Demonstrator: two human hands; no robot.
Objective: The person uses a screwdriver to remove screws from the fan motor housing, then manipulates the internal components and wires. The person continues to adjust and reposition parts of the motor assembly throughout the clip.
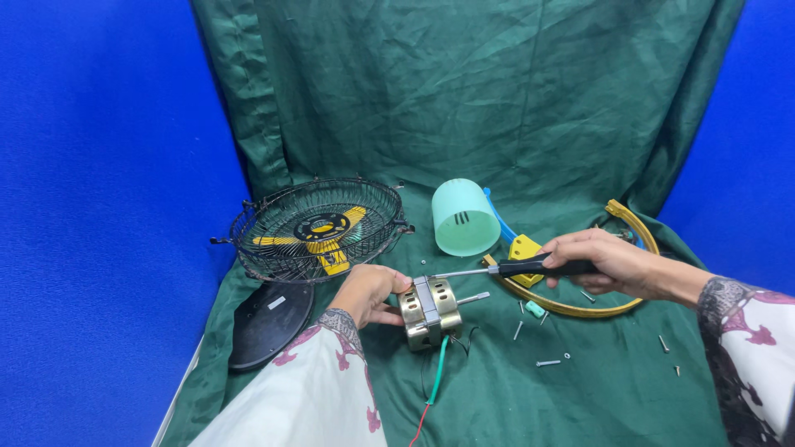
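My left hand (371, 291) grips the left side of a small brass-coloured fan motor (431, 311) lying on the green cloth, its shaft pointing right. A green and a red wire (434, 382) trail from the motor toward me. My right hand (603, 261) is closed on the black handle of a screwdriver (513, 268), whose metal tip touches the top of the motor.
A black wire fan grille (313, 228) holding yellow blades sits behind the left hand, with a black oval base plate (268, 321) in front of it. A mint plastic motor cover (464, 218), a yellow curved rim (580, 306) and loose screws (546, 362) lie to the right.
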